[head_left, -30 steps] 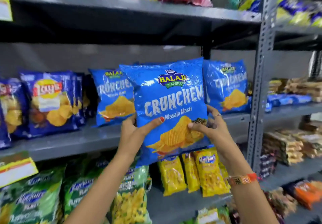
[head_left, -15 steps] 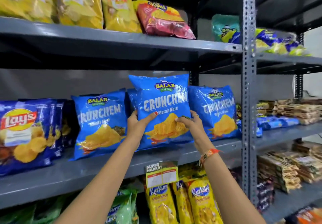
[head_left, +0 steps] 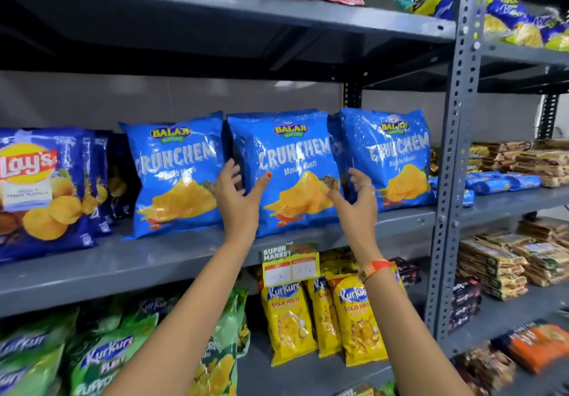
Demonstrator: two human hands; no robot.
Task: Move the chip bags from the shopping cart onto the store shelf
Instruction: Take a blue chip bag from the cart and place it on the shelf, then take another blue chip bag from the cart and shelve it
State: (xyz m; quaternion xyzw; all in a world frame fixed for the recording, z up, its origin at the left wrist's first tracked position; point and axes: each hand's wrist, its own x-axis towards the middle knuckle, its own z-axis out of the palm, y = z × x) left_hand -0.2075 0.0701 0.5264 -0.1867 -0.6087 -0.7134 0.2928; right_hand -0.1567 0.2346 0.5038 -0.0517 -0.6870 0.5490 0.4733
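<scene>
A blue Balaji Crunchem chip bag [head_left: 292,161] stands upright on the grey middle shelf [head_left: 172,260], between two more of the same bags: one on the left [head_left: 178,174] and one on the right [head_left: 391,158]. My left hand [head_left: 238,198] is at the middle bag's lower left edge, fingers spread, thumb resting against the front. My right hand [head_left: 354,198] hovers at its lower right edge with fingers apart, just off the bag. The shopping cart is out of view.
Dark blue Lay's bags [head_left: 40,189] fill the shelf's left end. Green [head_left: 101,361] and yellow Kurkure packs [head_left: 289,318] sit on the shelf below, under a price tag [head_left: 289,265]. A perforated steel upright [head_left: 455,149] stands at right, with biscuit packs [head_left: 523,161] beyond.
The middle bag went from being held in front of the shelf to standing on it. Both hands have loosened and opened at its lower corners.
</scene>
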